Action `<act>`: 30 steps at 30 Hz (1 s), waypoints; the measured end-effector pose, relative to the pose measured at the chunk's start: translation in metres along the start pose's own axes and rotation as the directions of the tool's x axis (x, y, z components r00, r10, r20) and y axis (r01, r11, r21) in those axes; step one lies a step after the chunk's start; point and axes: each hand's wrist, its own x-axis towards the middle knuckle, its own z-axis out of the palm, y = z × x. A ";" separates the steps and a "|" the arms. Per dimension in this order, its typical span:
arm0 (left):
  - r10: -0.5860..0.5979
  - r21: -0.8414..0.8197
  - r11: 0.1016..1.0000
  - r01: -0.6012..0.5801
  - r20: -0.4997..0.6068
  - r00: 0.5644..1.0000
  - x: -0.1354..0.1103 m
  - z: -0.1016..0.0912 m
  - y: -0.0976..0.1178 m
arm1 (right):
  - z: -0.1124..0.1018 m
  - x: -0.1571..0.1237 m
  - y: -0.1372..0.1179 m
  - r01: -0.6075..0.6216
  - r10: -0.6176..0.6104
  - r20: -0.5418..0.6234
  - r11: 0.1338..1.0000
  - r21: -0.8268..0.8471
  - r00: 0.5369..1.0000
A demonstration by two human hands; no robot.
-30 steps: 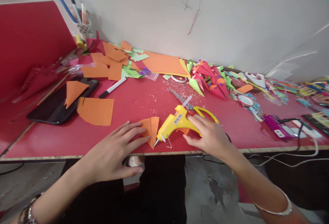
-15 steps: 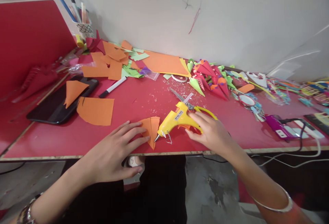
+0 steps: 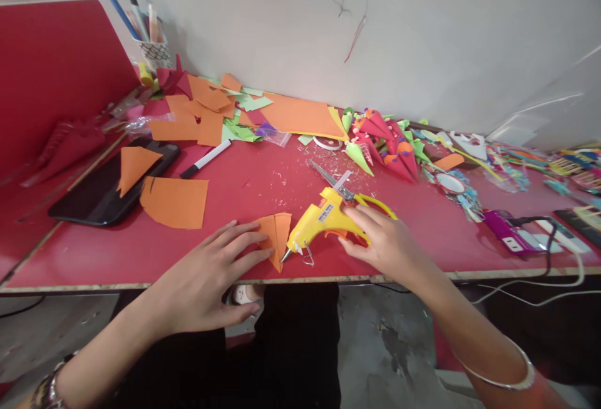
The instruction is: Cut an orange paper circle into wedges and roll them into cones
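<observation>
My left hand [image 3: 213, 271] lies flat with fingers spread, fingertips pressing the left side of a folded orange paper piece [image 3: 277, 233] near the red table's front edge [image 3: 94, 258]. My right hand [image 3: 382, 243] is wrapped around the handle of a yellow glue gun [image 3: 322, 221], whose nozzle points down-left and touches the folded paper's lower tip. Yellow-handled scissors [image 3: 350, 195] lie just behind the gun.
Orange paper sheets [image 3: 174, 201] and a black tablet [image 3: 106, 186] lie at left, a marker [image 3: 205, 160] behind them. Coloured paper cones [image 3: 385, 143] pile at the back right. A pen cup [image 3: 153, 52] stands far left. A purple device with cables [image 3: 509, 233] sits right.
The glue gun in my right hand shifted slightly up and right, then tilted so its nozzle rests at the paper's tip. My left hand has stayed put.
</observation>
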 end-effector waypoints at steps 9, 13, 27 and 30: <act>0.008 0.009 1.000 -0.009 0.012 1.000 0.000 0.001 -0.001 | 0.004 0.005 0.004 -0.031 0.030 -0.021 0.997 -0.067 0.999; 0.004 0.017 1.000 -0.004 0.013 1.000 0.000 0.001 -0.001 | 0.005 0.007 0.007 -0.046 0.044 -0.025 0.993 -0.108 0.999; 0.008 0.024 1.000 -0.008 -0.009 1.000 0.000 -0.001 0.001 | 0.007 0.013 0.016 -0.075 0.068 -0.037 0.972 -0.222 0.997; 0.008 0.035 0.999 -0.007 -0.014 1.000 0.001 0.000 0.001 | 0.007 0.014 0.017 -0.079 0.070 -0.046 0.969 -0.236 0.996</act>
